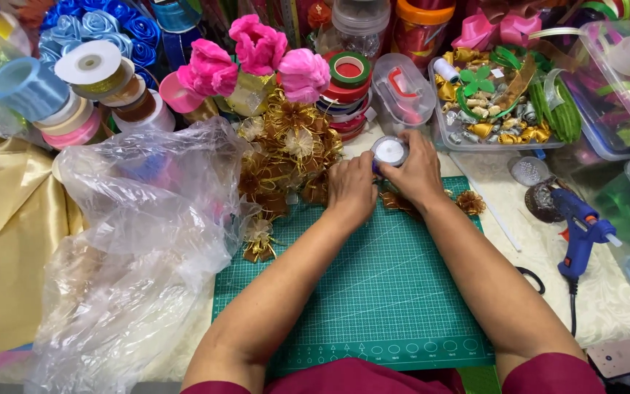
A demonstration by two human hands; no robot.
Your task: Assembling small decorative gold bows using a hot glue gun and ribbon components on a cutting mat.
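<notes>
My right hand (418,169) is wrapped around a small round roll (389,151) with a white face, fingers curled over its far side. My left hand (351,191) is closed at the roll's near edge, fingertips touching it; what else it pinches I cannot tell. Both hands sit at the far edge of the green cutting mat (373,292).

Just left of my hands: a heap of gold ribbon bows (289,157), one more bow (258,244) at the mat's corner. Further left, a crumpled clear plastic bag (140,241) and gold cloth (1,233).

Beyond my right hand, a clear tub (490,98) holds gold bells, green leaves and small beads. Beside it a small lidded clear box (400,91) has something red inside. To the right, a blue glue gun (581,230) lies on the table. Pink fabric flowers (257,55) and stacked ribbon spools (92,91) stand behind.
</notes>
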